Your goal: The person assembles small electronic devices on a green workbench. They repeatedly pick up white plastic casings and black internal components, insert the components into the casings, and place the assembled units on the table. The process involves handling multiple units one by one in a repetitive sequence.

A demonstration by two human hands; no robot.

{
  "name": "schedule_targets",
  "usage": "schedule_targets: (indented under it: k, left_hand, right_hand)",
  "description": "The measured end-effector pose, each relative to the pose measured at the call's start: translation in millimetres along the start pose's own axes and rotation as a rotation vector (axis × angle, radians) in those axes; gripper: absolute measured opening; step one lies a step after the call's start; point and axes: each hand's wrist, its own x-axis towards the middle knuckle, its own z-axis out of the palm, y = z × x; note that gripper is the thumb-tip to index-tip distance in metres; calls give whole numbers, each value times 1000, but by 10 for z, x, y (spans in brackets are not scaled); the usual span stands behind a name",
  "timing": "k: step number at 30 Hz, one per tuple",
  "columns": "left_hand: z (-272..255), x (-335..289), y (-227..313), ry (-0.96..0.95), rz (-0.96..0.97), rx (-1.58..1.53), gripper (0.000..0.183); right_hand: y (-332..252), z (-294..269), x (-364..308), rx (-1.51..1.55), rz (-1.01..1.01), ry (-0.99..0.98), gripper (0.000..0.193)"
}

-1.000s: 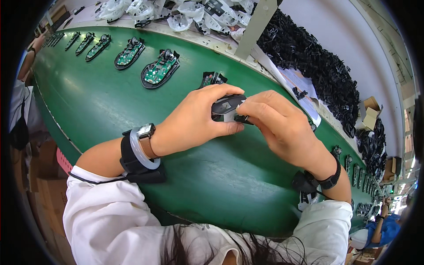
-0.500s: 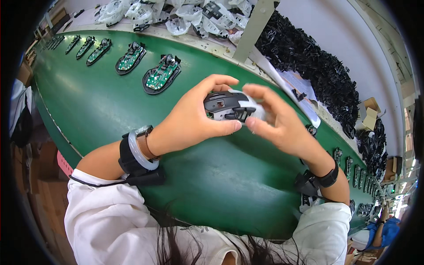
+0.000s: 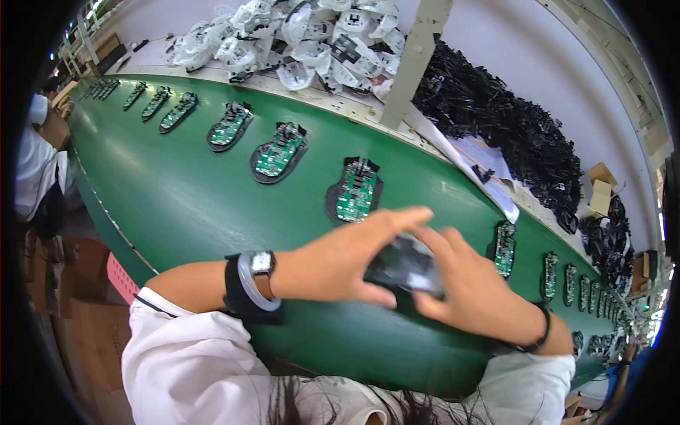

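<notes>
"Where's the piece in hand?"

"I have a dark mouse shell (image 3: 402, 267) between the two hands, above the green table (image 3: 319, 343). It's blurred on my feed, so I can't tell whether its own parts are all fitted."

"And the hands?"

"I see the left hand (image 3: 347, 261) curled round its left end and the right hand (image 3: 471, 287) round its right, thumbs on the near side. Both look clamped on it."

"How far along, then?"

"Partway, I'd judge. The nearest circuit board (image 3: 356, 190) lies seated in a black base, its top uncovered. So do the row of boards (image 3: 278, 154) running off to the left and the board on the right (image 3: 503, 249). The shell looks apart from all of them."

"What about edges and room?"

"I'd call the far side tightest: from here, the left hand overlaps the near end of that nearest board. A strip of green shows between the right hand and the right-hand board. I have wider green between the forearms, and more from the left forearm up to the row. Farther out, a pale ledge (image 3: 326, 98) borders the table, with a heap of white shells (image 3: 304, 46), a metal post (image 3: 416, 64) and a heap of black parts (image 3: 496, 134)."
</notes>
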Motion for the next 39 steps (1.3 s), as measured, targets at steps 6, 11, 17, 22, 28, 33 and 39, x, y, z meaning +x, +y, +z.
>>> schedule_targets:
  k: [6, 11, 17, 22, 28, 33, 39]
  left_hand:
    - [-261, 199, 30, -114, -64, 397, 70]
    - [-1334, 852, -766, -5, -251, 990, 47]
    - [-1986, 922, -1881, -76, -462, 1076, 36]
    - [-1798, 688, -1512, 128, -414, 1037, 28]
    - [-1878, 571, -1265, 286, -466, 1002, 30]
    - [-1853, 658, -1145, 459, -412, 1192, 31]
    - [-2127, 522, -795, 648, -226, 1393, 34]
  right_hand:
    - [249, -115, -820, -128, 184, -177, 64]
    - [346, -106, -937, -107, 182, 26, 58]
    - [446, 56, -930, -28, 67, 38, 49]
    - [589, 70, -1006, -44, 103, 71, 47]
    - [643, 30, -750, -30, 34, 62, 44]
    - [585, -10, -683, -21, -19, 24, 41]
    - [573, -79, -825, -100, 39, 55, 45]
